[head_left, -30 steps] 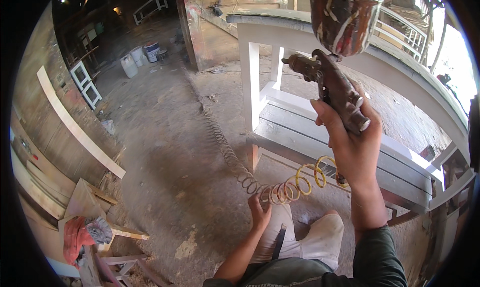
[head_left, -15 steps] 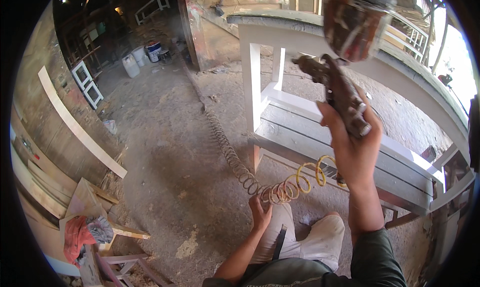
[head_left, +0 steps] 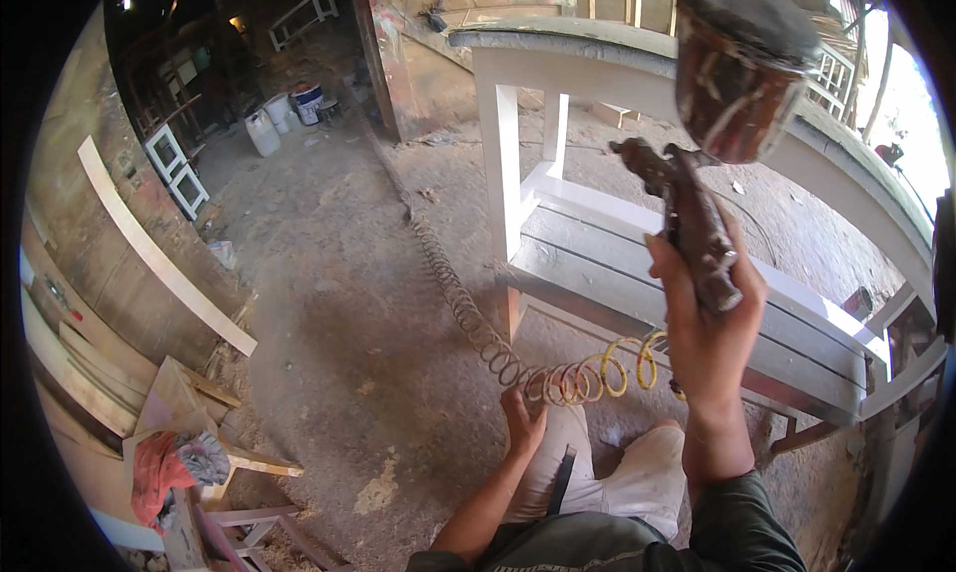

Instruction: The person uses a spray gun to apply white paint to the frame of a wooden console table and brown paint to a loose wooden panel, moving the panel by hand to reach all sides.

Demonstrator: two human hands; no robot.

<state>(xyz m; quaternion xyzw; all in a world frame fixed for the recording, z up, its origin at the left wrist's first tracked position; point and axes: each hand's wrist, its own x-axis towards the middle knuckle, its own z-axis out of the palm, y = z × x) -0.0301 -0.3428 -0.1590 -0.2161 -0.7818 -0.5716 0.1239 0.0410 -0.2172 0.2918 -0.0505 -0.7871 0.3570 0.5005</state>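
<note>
My right hand (head_left: 725, 348) is wrapped round the grip of a paint-stained spray gun (head_left: 701, 235), raised in front of a white wooden table. A dark, paint-streaked cup (head_left: 742, 84) sits on top of the gun. From below that hand a coiled air hose (head_left: 562, 385), yellow near the gun and brownish further off, runs left and away over the floor. Near my thigh, the fingers of my left hand (head_left: 524, 425) are closed on the hose coils. The table (head_left: 498, 169) has a greyish top edge, white legs and a slatted lower shelf (head_left: 607, 271).
Boards lean on the left wall, among them a long pale strip (head_left: 149, 235). A red cloth (head_left: 159, 472) lies on wooden pieces at the lower left. Further back stand a white jerrycan (head_left: 262, 134), a bucket (head_left: 307, 104) and a small white frame (head_left: 177, 171).
My right hand and the spray gun have moved a little right and down. The hose's yellow loops have shifted right with them. My left hand stays on the coils, nearly in place.
</note>
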